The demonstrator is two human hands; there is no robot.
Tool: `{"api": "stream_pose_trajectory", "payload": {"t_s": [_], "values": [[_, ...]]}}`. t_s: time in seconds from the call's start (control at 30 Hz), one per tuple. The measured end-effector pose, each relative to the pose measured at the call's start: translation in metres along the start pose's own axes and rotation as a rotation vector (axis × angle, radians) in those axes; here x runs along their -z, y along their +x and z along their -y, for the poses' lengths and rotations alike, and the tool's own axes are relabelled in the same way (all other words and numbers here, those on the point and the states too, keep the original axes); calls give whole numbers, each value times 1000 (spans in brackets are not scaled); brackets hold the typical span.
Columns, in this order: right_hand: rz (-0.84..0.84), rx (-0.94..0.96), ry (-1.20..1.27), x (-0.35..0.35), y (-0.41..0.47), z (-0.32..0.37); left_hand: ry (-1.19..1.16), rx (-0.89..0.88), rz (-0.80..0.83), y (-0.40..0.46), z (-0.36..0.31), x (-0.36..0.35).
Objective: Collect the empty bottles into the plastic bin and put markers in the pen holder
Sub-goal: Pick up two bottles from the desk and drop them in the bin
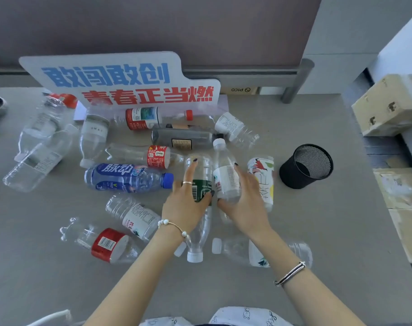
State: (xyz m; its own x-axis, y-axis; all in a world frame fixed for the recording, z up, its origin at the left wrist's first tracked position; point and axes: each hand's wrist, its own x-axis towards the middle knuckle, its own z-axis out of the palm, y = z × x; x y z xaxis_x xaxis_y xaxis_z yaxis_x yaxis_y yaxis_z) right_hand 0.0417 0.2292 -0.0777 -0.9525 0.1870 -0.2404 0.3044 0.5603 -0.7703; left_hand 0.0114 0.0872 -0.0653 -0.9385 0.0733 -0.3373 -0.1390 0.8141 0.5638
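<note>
Several empty plastic bottles lie scattered on the grey table (318,231). My left hand (186,203) grips a clear bottle with a green label (201,182) that lies with its white cap toward me. Beside it, my right hand (242,203) grips a clear bottle with a white label (225,175), cap pointing away. A blue bottle (127,177) lies to the left. The black mesh pen holder (306,165) stands upright at the right. I see no plastic bin and no markers.
A white sign with blue and red characters (120,81) leans at the table's back. A dark bottle (183,136) lies behind the hands. Cardboard boxes (388,104) stack at the right edge. A colourful-label bottle (262,180) lies right of my right hand.
</note>
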Motion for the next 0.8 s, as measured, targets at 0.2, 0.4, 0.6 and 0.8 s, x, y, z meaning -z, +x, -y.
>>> {"api": "stream_pose_trajectory", "payload": {"t_s": [0.2,0.4,0.6,0.8], "values": [[-141,-89,171,13,-32,16,-47,-145,-48,-21,-12,24],[-335,-100,254,12,-79,30,-161,-322,-7,-43,-13,42],[-595,-220,341,4,-145,27,-114,-448,152,-63,-13,54],[-800,-365,301,-4,-231,22,-57,-678,352,-100,-26,35]]}}
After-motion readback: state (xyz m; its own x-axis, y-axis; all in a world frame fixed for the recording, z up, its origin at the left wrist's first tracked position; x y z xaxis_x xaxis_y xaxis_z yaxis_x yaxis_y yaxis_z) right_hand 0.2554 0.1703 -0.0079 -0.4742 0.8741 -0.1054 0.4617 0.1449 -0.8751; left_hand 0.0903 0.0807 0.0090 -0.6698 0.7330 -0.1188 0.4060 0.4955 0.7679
